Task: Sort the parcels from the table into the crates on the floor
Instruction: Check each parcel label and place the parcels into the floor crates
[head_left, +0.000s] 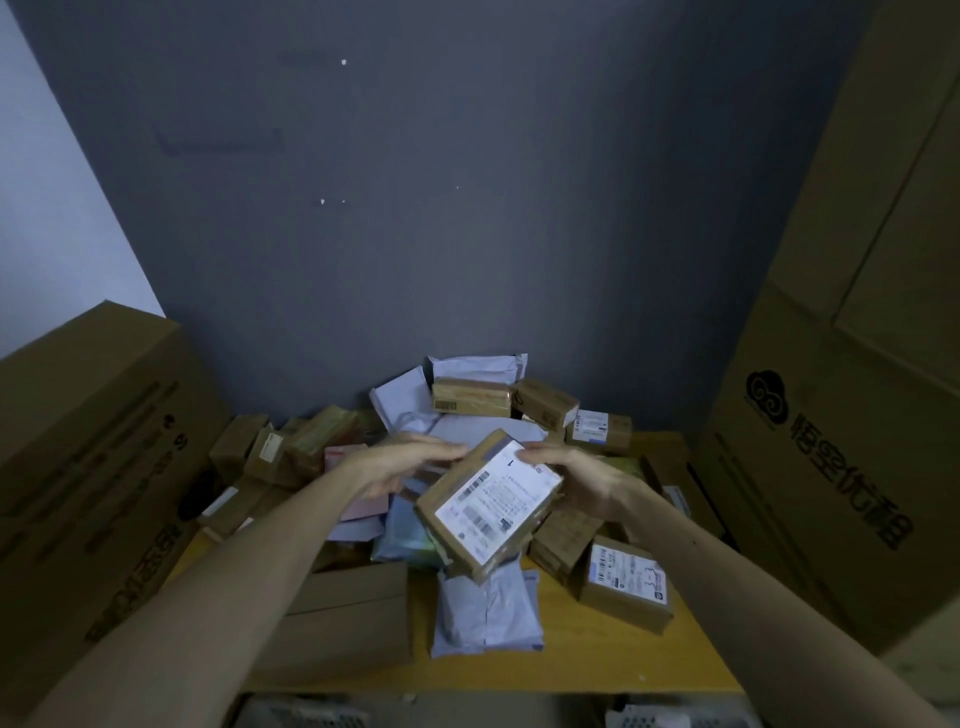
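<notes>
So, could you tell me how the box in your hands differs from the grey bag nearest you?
The box is stiff brown cardboard; the grey bag is wrinkled plastic. The box is held tilted by the left hand and right hand; the grey bag lies flat on the table. Both are parcels.

Yellow wooden desk, grey poly mailer near its front edge, flat brown carton to its left, small labelled carton on its right, heap of parcels behind
</notes>
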